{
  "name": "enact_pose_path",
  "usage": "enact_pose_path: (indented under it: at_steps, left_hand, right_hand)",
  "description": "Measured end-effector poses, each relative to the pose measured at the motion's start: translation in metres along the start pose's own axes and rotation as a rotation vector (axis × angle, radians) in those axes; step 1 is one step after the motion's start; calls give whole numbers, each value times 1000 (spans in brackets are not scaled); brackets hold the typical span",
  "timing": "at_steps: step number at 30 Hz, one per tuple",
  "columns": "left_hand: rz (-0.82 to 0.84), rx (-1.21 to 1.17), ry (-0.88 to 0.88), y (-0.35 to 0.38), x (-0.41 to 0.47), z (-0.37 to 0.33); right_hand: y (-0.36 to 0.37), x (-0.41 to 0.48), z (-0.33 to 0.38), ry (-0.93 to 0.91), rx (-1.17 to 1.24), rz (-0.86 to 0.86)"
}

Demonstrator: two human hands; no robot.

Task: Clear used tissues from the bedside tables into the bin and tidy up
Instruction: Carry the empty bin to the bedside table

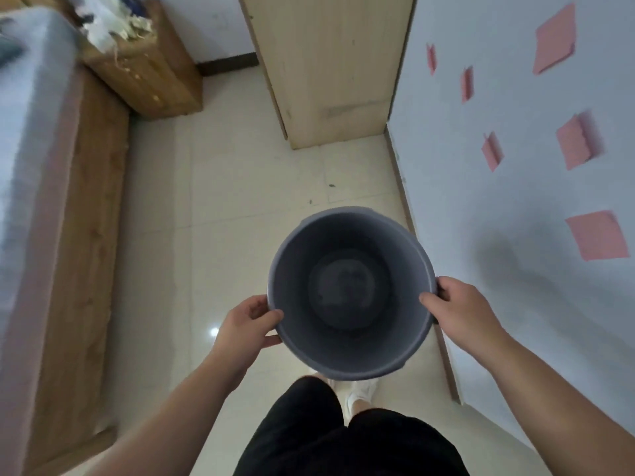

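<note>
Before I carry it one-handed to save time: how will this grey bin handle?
The bin looks empty inside, so it is probably light. Its thin rim, pinched by the left hand and right hand, suggests plastic that may flex. Held by one side only, the wide mouth would likely tilt.

no legible text, pink notes (554,38) seemingly blank
</note>
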State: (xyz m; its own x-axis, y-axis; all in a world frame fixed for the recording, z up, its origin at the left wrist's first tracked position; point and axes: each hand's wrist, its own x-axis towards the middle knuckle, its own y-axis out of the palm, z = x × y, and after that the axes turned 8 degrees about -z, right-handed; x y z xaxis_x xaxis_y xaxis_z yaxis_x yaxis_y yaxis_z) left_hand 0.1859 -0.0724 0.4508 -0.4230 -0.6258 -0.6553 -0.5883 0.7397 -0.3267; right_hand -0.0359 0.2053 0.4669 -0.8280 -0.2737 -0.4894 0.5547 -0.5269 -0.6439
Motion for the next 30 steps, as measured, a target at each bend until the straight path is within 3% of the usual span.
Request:
enact_pose_path:
  at_steps: [17,30]
  left_hand:
    - [-261,-295,-94,-207,61,28]
    - [-270,-288,-79,-310,188,-66]
  right_hand:
    - [163,50,225,-254,-194,271]
    - [209,144,376,-277,-90,335]
